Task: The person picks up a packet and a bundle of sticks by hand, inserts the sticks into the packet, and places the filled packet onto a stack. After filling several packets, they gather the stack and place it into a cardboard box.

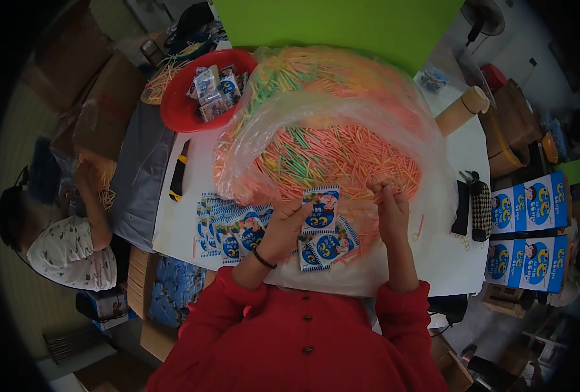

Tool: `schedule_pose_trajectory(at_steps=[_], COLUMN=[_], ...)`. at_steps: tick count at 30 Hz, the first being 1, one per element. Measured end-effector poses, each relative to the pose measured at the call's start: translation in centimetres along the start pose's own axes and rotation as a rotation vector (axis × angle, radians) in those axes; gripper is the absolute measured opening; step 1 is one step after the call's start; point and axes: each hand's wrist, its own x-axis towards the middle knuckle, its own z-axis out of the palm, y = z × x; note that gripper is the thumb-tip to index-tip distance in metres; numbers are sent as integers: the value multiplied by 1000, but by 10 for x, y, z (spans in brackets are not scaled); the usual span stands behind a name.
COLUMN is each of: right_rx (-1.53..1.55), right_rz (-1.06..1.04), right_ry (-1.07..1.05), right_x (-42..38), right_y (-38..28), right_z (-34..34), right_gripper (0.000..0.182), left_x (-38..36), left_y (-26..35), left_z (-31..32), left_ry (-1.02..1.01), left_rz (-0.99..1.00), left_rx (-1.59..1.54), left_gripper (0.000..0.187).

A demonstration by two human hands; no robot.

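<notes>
My left hand [285, 228], with a dark bracelet at the wrist, grips a small blue-and-white printed packet [322, 208] by its left edge. To the right, my right hand [392, 210] is closed in a pinch at the near edge of the sticks; whatever its fingers hold is too small to make out. Both hands are in front of a big clear plastic bag [264, 124] full of thin pink, yellow and green sticks [329, 153]. More printed packets [234, 232] lie overlapping on the left, and others [329, 248] sit below the held one.
A red bowl [172, 108] of packets stands at back left, near a yellow-black utility knife [179, 171]. On the right are a tan cylinder [463, 111], a patterned pouch [480, 210] and printed boxes [531, 204]. Another person [68, 248] sits at far left.
</notes>
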Motion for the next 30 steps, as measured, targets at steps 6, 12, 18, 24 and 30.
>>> schedule_pose_trajectory(at_steps=[6, 12, 18, 24, 30], right_rx=[423, 373, -45, -125, -959], right_rz=[-46, -161, -332, -140, -561], right_ry=[-185, -385, -481, -427, -602], right_x=[-33, -40, -32, -47, -64], right_y=[-65, -74, -61, -47, -88], right_z=[55, 86, 83, 75, 72], right_gripper=[14, 10, 11, 16, 47], left_x=[-11, -12, -16, -17, -28], left_y=[-6, 2, 6, -4, -18], left_z=[-1, 6, 7, 4, 1], left_ry=[39, 23, -59, -85, -156], left_rz=[98, 72, 203, 208, 33], left_rx=[231, 407, 461, 508, 326], left_gripper=[18, 19, 21, 22, 32])
